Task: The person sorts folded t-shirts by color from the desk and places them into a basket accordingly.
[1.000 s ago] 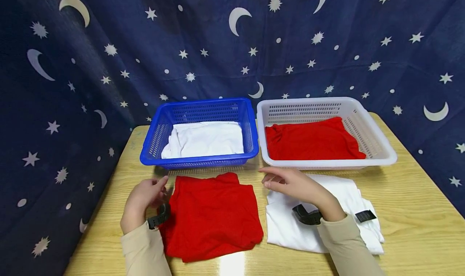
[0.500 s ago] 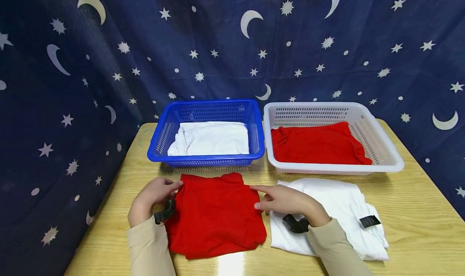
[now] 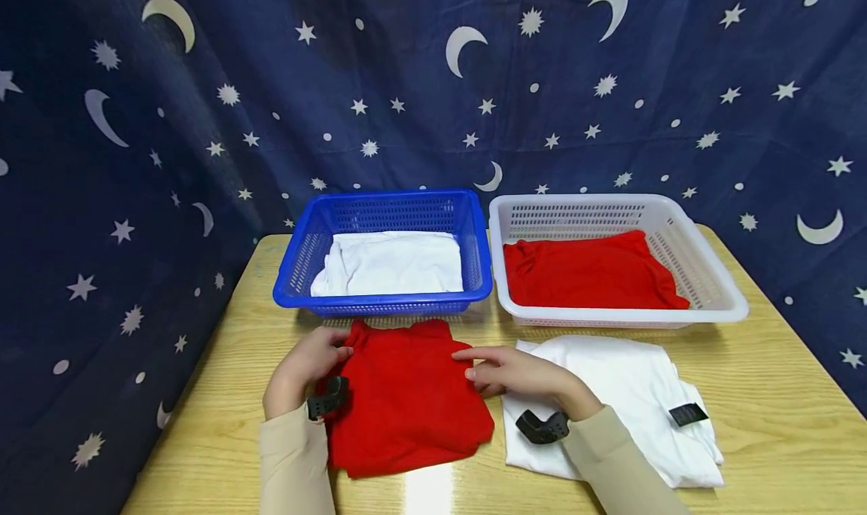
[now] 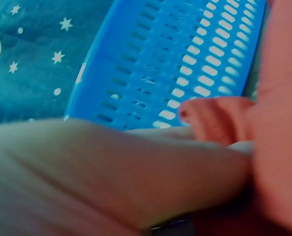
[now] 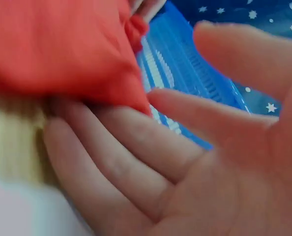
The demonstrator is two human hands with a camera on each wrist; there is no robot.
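A folded red garment [image 3: 413, 409] lies on the table in front of the blue basket. At its left edge my left hand [image 3: 306, 366] pinches a fold near the far corner. The left wrist view shows the red cloth bunched between thumb and fingers, with the fingertips partly hidden. On the other side my right hand [image 3: 531, 376] touches the right edge. In the right wrist view its fingers [image 5: 131, 142] are nearly straight, and several tips disappear beneath the red cloth. Under my right forearm is a folded white garment [image 3: 630, 402] with a black label.
The blue basket [image 3: 382, 302] at the back left holds a folded white garment [image 3: 400, 263]. Beside it, a white basket [image 3: 626, 316] holds a folded red garment [image 3: 589, 270]. A starry navy curtain [image 3: 305, 86] hangs behind the wooden table [image 3: 217, 417].
Both hands have closed in on the red garment from its two sides. Its left edge is now bunched and drawn slightly inward by the left hand. The right hand has moved left onto its edge.
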